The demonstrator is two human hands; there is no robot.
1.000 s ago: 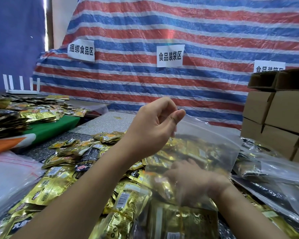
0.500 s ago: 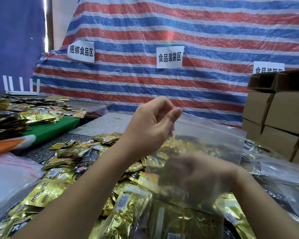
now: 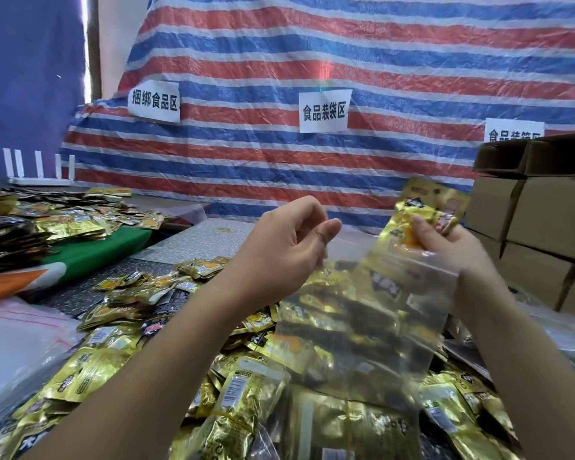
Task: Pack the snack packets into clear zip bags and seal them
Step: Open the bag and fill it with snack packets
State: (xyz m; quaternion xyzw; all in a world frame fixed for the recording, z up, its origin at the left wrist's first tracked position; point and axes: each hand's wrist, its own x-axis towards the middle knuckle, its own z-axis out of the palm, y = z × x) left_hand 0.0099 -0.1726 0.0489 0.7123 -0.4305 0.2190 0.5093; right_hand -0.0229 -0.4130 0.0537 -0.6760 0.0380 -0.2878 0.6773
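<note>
My left hand [image 3: 284, 247] pinches the top edge of a clear zip bag [image 3: 362, 320] and holds it up over the table. The bag hangs open at its mouth, and gold snack packets show through its plastic. My right hand [image 3: 445, 247] grips a few gold snack packets [image 3: 422, 214] and holds them at the bag's mouth, their lower ends inside it. A heap of loose gold and black snack packets [image 3: 166, 313] covers the table below both arms.
Cardboard boxes [image 3: 538, 234] are stacked at the right. More clear bags [image 3: 17, 333] lie at the left, beside a green and orange cloth [image 3: 90, 257] with more packets piled on it. A striped tarp with paper signs [image 3: 322, 111] hangs behind.
My right hand was low behind the bag; it has risen to the right with gold packets in its grip. My left hand has kept its pinch on the bag.
</note>
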